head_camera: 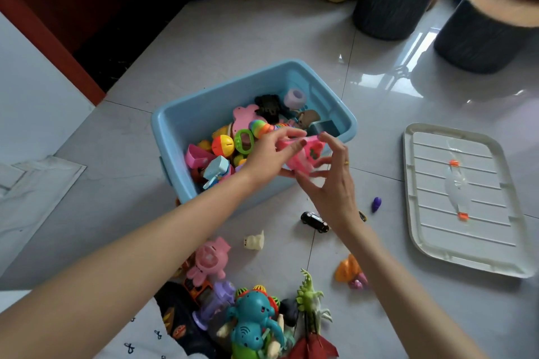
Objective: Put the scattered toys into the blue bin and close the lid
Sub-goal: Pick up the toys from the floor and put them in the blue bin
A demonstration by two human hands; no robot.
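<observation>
Fingers of both hands, left [269, 154] and right [326, 181], pinch a pink toy [303, 157] between them; blue bin [204, 108] just beyond; lid [463, 198] lies apart.

home playroom: tiled floor [262, 38], toy-strewn, stump stools [399, 0]

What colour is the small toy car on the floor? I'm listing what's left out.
Black; the toy car shows in the head view, beside the right forearm.
</observation>
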